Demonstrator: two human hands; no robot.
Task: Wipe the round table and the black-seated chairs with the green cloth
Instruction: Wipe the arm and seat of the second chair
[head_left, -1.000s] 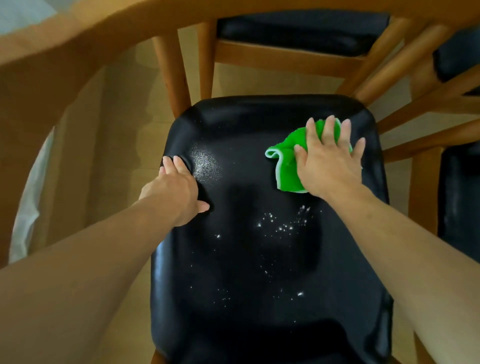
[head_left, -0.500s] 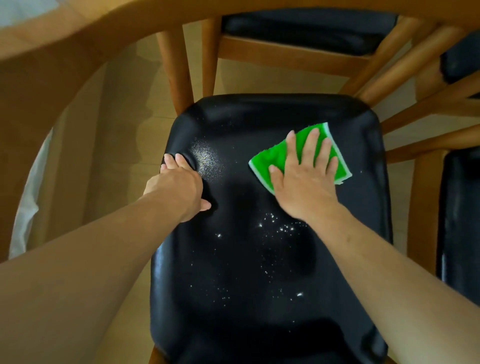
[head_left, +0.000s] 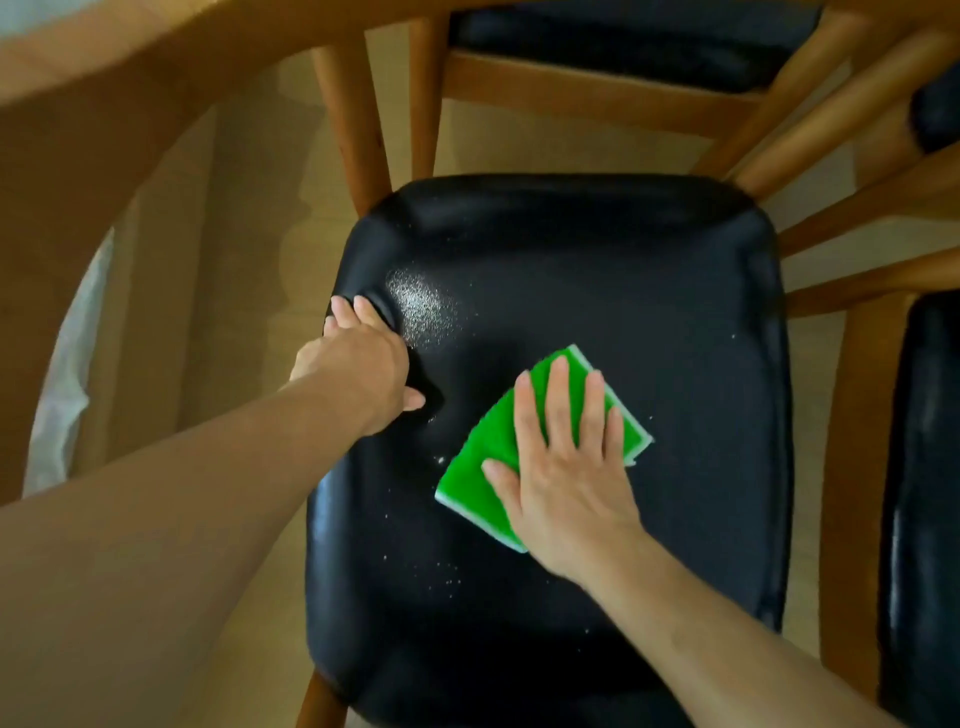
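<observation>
A chair's black seat (head_left: 597, 291) fills the middle of the head view, with white crumbs scattered near its centre and lower left. The folded green cloth (head_left: 470, 478) lies flat on the seat's middle. My right hand (head_left: 563, 467) presses on the cloth with straight, spread fingers. My left hand (head_left: 363, 364) grips the seat's left edge, its fingers curled over the rim and its thumb on the seat. The round wooden table's edge (head_left: 104, 67) curves across the top left.
Wooden chair legs and rails (head_left: 358, 119) stand beyond the seat. Another black-seated chair (head_left: 623, 36) is at the top, a third black seat (head_left: 924, 493) at the right edge. Pale wooden floor (head_left: 249, 260) lies to the left.
My right hand has slid the green cloth from the seat's far right toward me and leftward to the middle, over the crumbs. The cloth now lies flatter. My left hand has stayed on the edge.
</observation>
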